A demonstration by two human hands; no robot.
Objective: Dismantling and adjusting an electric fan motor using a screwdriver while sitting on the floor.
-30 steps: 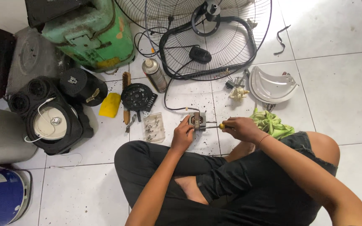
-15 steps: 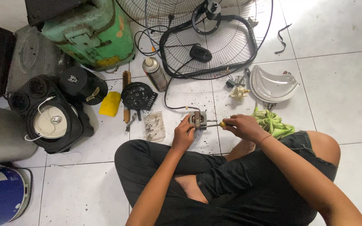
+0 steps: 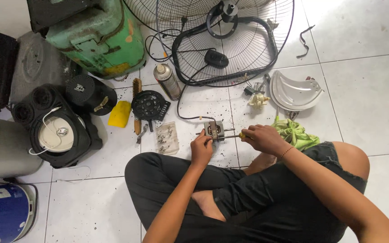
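I sit cross-legged on a white tiled floor. My left hand [image 3: 201,148] pinches a small grey fan motor [image 3: 214,129] with a shaft sticking out to either side, held just above the tiles. My right hand [image 3: 263,138] grips a screwdriver [image 3: 236,136] with a yellow handle, its tip pointing left against the motor. A black cable runs from the motor up toward the wire fan guard [image 3: 221,38].
A green rag [image 3: 296,134] lies by my right wrist. A white fan cover [image 3: 293,92], spray can [image 3: 167,82], black round grille [image 3: 148,105], clear bag of screws [image 3: 166,138], yellow piece [image 3: 119,114], green housing [image 3: 97,38] and rice cookers [image 3: 5,148] surround me.
Both hands stay on the motor and screwdriver; only slight shifts of the fingers show.
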